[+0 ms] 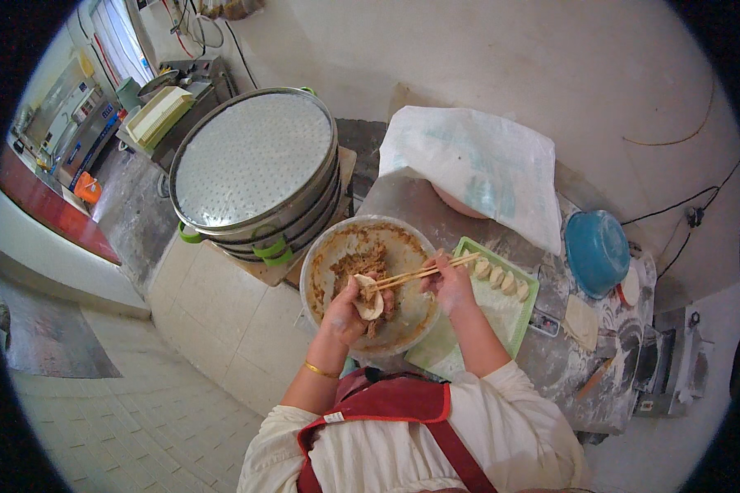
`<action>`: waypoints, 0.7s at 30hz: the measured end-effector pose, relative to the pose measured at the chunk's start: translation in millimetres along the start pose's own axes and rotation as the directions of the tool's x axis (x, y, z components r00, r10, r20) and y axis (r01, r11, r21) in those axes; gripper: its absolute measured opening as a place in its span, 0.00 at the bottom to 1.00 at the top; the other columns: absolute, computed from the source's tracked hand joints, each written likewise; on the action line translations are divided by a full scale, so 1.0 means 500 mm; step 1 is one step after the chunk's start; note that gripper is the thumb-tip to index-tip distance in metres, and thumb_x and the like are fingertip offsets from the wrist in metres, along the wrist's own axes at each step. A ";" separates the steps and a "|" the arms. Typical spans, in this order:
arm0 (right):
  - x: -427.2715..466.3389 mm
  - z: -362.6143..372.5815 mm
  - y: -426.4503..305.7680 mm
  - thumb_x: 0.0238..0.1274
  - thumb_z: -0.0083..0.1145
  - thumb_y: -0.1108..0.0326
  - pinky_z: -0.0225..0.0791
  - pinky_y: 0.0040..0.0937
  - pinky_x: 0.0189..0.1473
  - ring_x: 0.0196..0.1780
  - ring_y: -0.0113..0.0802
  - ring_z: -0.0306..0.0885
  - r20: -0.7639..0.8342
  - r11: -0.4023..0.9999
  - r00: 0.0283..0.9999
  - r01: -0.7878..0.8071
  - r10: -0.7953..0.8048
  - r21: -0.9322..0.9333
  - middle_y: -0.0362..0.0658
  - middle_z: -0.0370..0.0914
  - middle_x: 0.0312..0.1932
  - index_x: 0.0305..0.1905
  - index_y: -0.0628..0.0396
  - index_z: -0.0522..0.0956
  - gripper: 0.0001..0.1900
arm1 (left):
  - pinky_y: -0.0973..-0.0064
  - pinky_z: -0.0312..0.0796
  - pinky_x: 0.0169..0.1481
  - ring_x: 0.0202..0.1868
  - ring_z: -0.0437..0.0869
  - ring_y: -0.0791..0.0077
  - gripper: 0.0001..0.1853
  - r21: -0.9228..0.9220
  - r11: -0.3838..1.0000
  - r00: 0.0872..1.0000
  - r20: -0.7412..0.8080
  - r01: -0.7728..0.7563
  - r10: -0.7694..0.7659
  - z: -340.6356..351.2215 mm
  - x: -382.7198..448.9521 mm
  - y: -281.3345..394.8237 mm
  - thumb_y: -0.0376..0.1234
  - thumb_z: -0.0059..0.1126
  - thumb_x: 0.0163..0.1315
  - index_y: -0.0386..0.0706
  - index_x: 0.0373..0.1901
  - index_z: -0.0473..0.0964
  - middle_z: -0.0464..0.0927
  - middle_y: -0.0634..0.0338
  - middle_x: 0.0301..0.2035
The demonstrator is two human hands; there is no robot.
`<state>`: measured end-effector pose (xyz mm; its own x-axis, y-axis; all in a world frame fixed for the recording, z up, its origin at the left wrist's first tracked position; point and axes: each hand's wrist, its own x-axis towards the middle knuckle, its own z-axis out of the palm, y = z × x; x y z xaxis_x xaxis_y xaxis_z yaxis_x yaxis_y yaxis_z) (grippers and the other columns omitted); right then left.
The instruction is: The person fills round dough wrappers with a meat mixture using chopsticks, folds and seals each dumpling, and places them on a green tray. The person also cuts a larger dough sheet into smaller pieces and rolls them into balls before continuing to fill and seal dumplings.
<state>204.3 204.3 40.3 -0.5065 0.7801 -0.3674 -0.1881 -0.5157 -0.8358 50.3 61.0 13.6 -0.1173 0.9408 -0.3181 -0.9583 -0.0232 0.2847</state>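
My left hand (345, 314) holds a round dough wrapper (370, 305) with some brown filling on it, over a large white bowl (428, 243). Wooden chopsticks (407, 275) are gripped in my right hand (449, 283), their tips touching the filling on the wrapper. Brown minced filling (351, 262) lies in the bowl, and smears of it coat the inner wall. To the right of the bowl, partly under my right forearm, is a green plastic tray (527, 308) dusted with flour. Several folded dumplings (496, 277) lie in a row near its far edge.
Stacked metal steamers (256, 160) with green handles stand at the left. A white cloth (468, 154) partly covers a basin behind the tray. A blue basin (598, 252), dough sheets (581, 321) and a wooden rolling pin (595, 378) are on the floury table at right.
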 end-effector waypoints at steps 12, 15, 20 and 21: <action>-0.008 0.010 -0.014 0.64 0.51 0.58 0.74 0.33 0.22 0.19 0.33 0.75 0.165 0.994 0.981 0.105 -0.097 -0.036 0.46 0.74 0.25 0.33 0.63 0.73 0.16 | 0.65 0.76 0.39 0.35 0.82 0.59 0.26 0.133 0.989 0.989 -0.139 0.064 -0.046 0.002 0.008 -0.006 0.49 0.29 0.70 0.35 0.49 0.66 0.78 0.47 0.36; -0.006 0.024 -0.001 0.62 0.52 0.53 0.72 0.31 0.22 0.19 0.31 0.72 0.248 0.982 0.969 0.072 -0.026 -0.177 0.44 0.73 0.25 0.32 0.61 0.72 0.18 | 0.65 0.76 0.40 0.35 0.81 0.59 0.26 0.074 0.993 0.987 -0.143 0.090 -0.079 0.009 0.006 -0.004 0.50 0.30 0.69 0.36 0.48 0.67 0.77 0.47 0.37; 0.002 0.022 0.003 0.62 0.52 0.54 0.72 0.31 0.22 0.20 0.31 0.73 0.151 0.997 0.989 0.023 -0.011 -0.075 0.44 0.72 0.24 0.33 0.61 0.72 0.18 | 0.64 0.75 0.45 0.38 0.81 0.60 0.27 0.124 0.990 0.992 -0.112 0.070 -0.056 0.002 -0.007 0.003 0.52 0.33 0.68 0.37 0.48 0.67 0.76 0.50 0.40; 0.002 0.021 0.002 0.62 0.53 0.54 0.71 0.31 0.22 0.20 0.31 0.73 0.104 0.999 0.995 0.004 0.001 -0.052 0.44 0.72 0.24 0.33 0.61 0.72 0.18 | 0.63 0.75 0.46 0.40 0.81 0.60 0.27 0.122 0.989 0.989 -0.134 0.079 -0.062 -0.001 -0.008 0.004 0.52 0.35 0.67 0.37 0.49 0.67 0.75 0.51 0.43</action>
<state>194.7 200.8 43.4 -0.5914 0.7384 -0.3241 -0.1463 -0.4935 -0.8574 48.8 57.3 15.1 -0.0910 0.8867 -0.4533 -0.9255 0.0927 0.3671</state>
